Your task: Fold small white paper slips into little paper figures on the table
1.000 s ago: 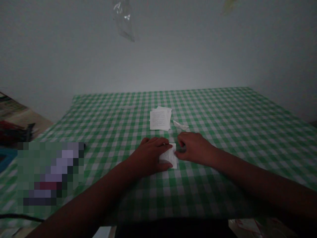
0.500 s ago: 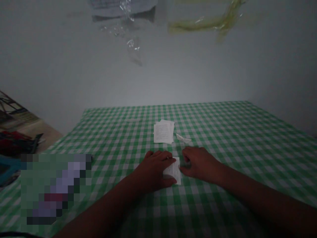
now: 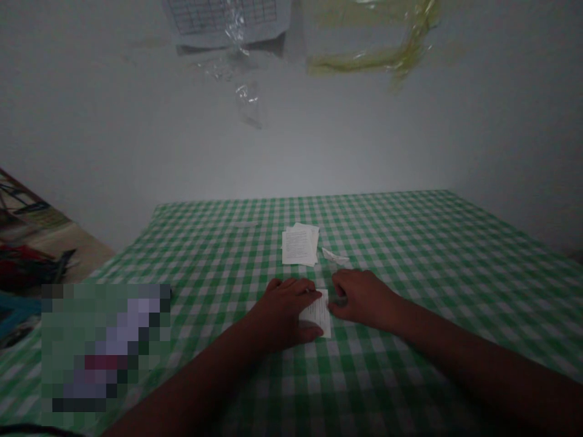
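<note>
A small printed paper slip [image 3: 319, 314] is pressed against a green-and-white gingham tablecloth [image 3: 410, 243], directly in front of the body. Its left part is covered by the left hand [image 3: 282, 315], with the fingers curved over its top edge and the thumb laid near its bottom edge; the slip is pinned flat rather than lifted. The right hand [image 3: 362, 298] is loosely curled just to the right of the slip, with its fingertips [image 3: 331, 305] at the slip's right edge – whether contact is made cannot be told. Only a narrow strip of the paper shows between the two hands.

Beyond the hands, a stack of printed paper sheets [image 3: 299, 244] lies on the cloth, with a folded paper scrap [image 3: 334, 256] just to its right. A pixelated patch [image 3: 104, 346] hides part of the cloth at the left. On the wall [image 3: 364, 152] behind the table, a grid-printed sheet [image 3: 225, 15] and yellowed tape [image 3: 364, 60] are fixed – a strip of clear tape [image 3: 246, 97] hangs below.
</note>
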`<state>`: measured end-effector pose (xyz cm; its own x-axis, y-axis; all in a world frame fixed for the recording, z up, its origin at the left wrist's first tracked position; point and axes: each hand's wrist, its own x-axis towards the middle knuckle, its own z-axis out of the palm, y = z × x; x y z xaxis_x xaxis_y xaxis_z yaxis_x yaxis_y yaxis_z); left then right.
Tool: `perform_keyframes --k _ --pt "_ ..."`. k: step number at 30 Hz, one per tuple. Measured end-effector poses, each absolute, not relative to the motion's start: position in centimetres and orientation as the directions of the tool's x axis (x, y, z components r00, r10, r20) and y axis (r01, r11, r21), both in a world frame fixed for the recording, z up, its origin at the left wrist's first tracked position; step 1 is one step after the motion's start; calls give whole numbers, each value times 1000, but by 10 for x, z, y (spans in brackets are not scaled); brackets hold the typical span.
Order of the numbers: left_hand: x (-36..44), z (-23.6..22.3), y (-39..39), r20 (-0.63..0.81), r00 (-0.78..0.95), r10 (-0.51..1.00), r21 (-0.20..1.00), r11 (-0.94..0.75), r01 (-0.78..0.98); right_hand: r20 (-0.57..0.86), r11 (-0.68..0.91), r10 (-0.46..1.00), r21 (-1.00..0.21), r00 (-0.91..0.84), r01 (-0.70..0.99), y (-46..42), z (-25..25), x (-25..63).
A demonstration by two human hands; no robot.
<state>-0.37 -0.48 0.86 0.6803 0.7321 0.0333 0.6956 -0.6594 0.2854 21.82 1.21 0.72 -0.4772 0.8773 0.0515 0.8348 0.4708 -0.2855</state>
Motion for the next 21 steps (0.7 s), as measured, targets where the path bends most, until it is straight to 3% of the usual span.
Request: perform_keyframes --k 11,17,21 --pt "-2 12 -6 1 679 735 271 -653 707 25 381 921 -276 -390 882 35 1 218" --pt "-3 11 -6 6 679 734 272 -655 705 30 472 876 -262 -482 842 16 5 218" --pt "-2 11 -6 12 680 733 267 -658 704 17 444 887 -297 -461 845 18 2 219"
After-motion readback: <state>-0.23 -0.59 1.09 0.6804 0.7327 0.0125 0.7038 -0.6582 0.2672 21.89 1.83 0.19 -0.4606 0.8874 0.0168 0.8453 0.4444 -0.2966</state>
